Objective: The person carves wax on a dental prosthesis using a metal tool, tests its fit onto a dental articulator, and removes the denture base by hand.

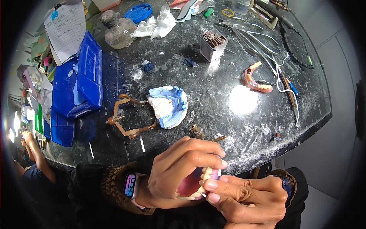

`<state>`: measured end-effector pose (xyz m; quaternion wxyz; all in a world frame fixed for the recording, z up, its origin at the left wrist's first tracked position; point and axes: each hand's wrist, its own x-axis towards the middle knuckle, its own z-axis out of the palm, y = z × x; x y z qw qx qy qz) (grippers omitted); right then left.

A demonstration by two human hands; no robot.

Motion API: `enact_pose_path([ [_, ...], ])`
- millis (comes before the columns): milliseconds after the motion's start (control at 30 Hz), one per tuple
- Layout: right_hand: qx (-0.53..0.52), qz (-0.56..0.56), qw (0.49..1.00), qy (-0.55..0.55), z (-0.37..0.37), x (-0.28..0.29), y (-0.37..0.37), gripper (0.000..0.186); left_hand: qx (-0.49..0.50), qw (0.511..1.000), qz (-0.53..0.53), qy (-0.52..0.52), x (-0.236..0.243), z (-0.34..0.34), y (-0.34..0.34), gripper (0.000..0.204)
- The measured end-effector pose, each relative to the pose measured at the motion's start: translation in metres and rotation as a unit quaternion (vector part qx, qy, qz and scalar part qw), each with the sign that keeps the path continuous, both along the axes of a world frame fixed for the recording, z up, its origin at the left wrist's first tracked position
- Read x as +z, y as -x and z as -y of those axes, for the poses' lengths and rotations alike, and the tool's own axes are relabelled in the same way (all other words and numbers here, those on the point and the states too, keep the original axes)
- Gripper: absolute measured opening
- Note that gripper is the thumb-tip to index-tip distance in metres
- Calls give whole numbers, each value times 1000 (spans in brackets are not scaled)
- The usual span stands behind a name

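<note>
My left hand [179, 168] holds a pink denture [190, 183] with cream teeth, its fingers curled over the denture. My right hand [244, 198] pinches the row of teeth at the denture's right side with thumb and forefinger. Just beyond my hands lies a brass-coloured metal piece [197, 133], partly hidden. Farther up, a blue-and-white dental cast [171, 110] sits beside a brass articulator frame [118, 124]. Another partial denture [251, 80] with teeth lies on the right of the dark bench [213, 95].
Blue plastic boxes [76, 80] and papers [65, 26] fill the left. A glass jar [118, 34], crumpled tissue [156, 24], clear container [213, 45], pliers [259, 42] and a corded handpiece [280, 19] lie along the back. A co-worker's bare arm [40, 160] shows far left.
</note>
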<state>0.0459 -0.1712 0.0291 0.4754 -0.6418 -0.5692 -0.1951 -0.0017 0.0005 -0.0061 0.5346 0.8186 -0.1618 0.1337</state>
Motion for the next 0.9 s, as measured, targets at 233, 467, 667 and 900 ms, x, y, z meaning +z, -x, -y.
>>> enact_pose_path([
  [233, -4, -134, 979, 151, 3, 18, -6, 18, -17, 1000, 3, 9, -3, -3, -3, 43],
  [467, 172, 56, 972, 149, 13, 7, -36, 18, -20, 1000, 2, -9, -2, -6, -3, 43],
  [667, 241, -211, 942, 103, 16, -7, -37, 24, -13, 998, -45, 40, 5, 1, -2, 34],
  [900, 43, -135, 982, -124, -7, -36, 13, 34, 13, 998, -48, 49, 7, 6, 1, 37],
])
